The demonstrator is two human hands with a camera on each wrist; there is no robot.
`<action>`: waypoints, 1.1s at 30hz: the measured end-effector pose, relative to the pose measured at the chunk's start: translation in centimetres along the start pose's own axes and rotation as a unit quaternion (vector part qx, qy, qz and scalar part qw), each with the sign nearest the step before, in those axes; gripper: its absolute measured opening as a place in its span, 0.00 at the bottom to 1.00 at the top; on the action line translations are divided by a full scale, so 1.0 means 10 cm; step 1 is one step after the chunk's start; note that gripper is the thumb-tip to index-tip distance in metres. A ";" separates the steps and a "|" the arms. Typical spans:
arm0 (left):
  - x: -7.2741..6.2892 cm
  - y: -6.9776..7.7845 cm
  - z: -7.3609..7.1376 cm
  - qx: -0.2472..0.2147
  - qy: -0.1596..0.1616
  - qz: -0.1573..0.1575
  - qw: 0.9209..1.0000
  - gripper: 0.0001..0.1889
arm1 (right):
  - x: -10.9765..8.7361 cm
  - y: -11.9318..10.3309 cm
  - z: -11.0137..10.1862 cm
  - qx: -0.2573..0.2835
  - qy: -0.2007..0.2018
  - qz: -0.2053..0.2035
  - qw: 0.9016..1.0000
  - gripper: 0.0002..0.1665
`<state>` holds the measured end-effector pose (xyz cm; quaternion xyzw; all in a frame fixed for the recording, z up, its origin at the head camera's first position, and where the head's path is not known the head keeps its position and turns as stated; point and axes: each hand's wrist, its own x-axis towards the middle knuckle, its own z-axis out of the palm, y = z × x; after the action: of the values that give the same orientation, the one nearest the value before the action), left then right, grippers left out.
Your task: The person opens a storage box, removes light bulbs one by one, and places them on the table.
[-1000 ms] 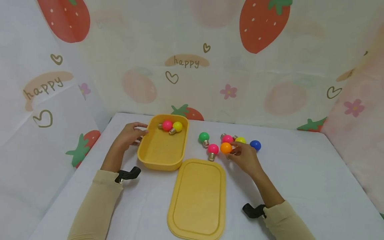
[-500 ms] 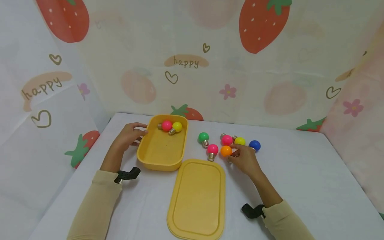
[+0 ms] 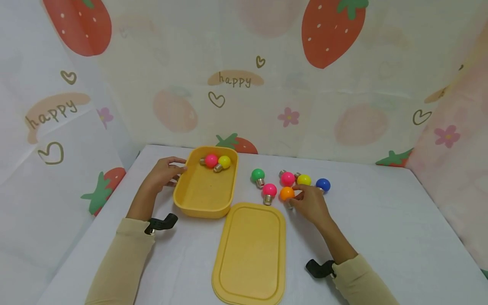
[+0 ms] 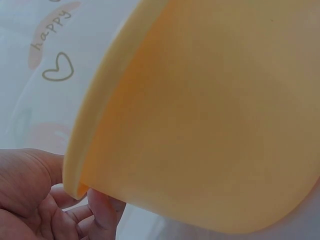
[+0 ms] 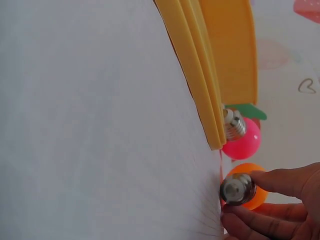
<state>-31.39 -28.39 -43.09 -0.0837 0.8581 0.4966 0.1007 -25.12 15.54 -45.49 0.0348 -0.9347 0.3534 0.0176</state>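
Note:
In the head view my left hand (image 3: 162,173) holds the left wall of a yellow plastic box (image 3: 203,197). The left wrist view shows fingers (image 4: 102,212) at the box rim (image 4: 97,105). A pink bulb (image 3: 211,160) and a yellow bulb (image 3: 224,162) lie inside the box. On the right, my right hand (image 3: 311,205) pinches an orange light bulb (image 3: 286,194) by its metal base (image 5: 238,189). Around it lie a green bulb (image 3: 258,174), a nearer pink bulb (image 3: 269,189), a farther pink bulb (image 3: 287,178), another yellow bulb (image 3: 303,180) and a blue bulb (image 3: 323,184).
A yellow lid (image 3: 249,254) lies flat on the white tablecloth (image 3: 381,212), close to the box's near right corner. Printed cloth walls (image 3: 324,93) stand behind and beside the table. Both wrists wear black cameras (image 3: 320,268).
The orange bulb has shifted slightly towards me in my right hand, and more of its base shows. The left hand and the box stay in place.

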 end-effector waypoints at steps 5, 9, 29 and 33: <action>0.00 0.00 0.00 0.000 0.001 0.001 1.000 0.27 | 0.00 -0.02 0.00 -0.007 -0.004 0.018 1.000 0.26; -0.01 -0.01 0.00 -0.002 0.001 -0.001 1.000 0.27 | -0.02 -0.05 -0.03 -0.017 0.001 0.014 1.000 0.27; 0.04 -0.04 0.02 -0.011 0.007 -0.007 1.000 0.27 | -0.12 -0.32 -0.29 0.019 0.053 -0.070 0.996 0.21; 0.04 -0.04 0.02 -0.012 0.007 -0.006 1.000 0.26 | -0.09 -0.48 -0.28 0.025 0.031 -0.089 0.995 0.20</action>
<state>-31.63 -28.38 -43.60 -0.0934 0.8520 0.5060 0.0968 -23.81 13.91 -40.28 0.1077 -0.9176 0.3748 0.0773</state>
